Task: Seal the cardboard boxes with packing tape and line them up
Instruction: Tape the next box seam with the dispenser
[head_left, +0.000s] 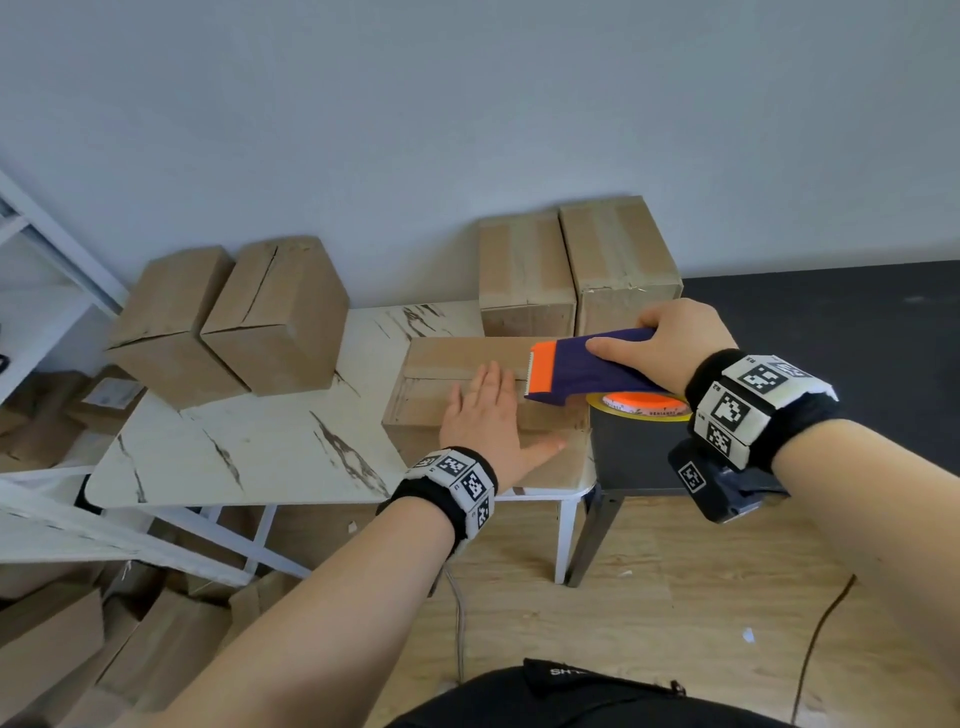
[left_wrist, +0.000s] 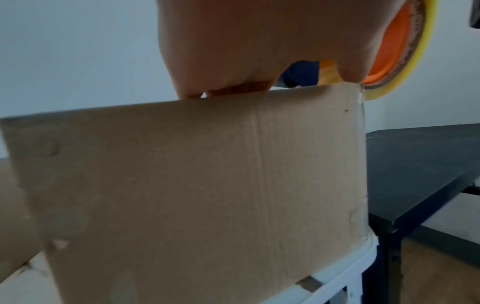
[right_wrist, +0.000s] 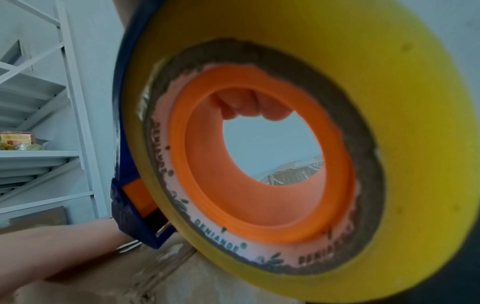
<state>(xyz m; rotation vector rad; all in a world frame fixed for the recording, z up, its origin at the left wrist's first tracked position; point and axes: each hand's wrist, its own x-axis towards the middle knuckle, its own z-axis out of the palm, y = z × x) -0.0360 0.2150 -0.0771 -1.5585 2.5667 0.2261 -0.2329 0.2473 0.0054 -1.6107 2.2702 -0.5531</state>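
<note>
A closed cardboard box (head_left: 447, 374) stands at the right end of the white marble-look table (head_left: 249, 457). My left hand (head_left: 488, 415) lies flat on its top flaps, fingers straight. My right hand (head_left: 670, 343) grips a blue and orange tape dispenser (head_left: 576, 371) whose orange front sits over the box's right part, beside my left fingers. Its yellowish tape roll (right_wrist: 311, 144) fills the right wrist view, with my fingertips (right_wrist: 249, 107) showing through the orange core. The left wrist view shows the box's side (left_wrist: 194, 195) and my palm on its top edge.
Two untaped boxes (head_left: 234, 317) stand at the table's back left. Two boxes with tape on top (head_left: 576, 265) stand side by side at the back right against the wall. A black table (head_left: 831, 322) adjoins on the right. White shelving (head_left: 47, 249) and several flattened cartons (head_left: 78, 649) are at left.
</note>
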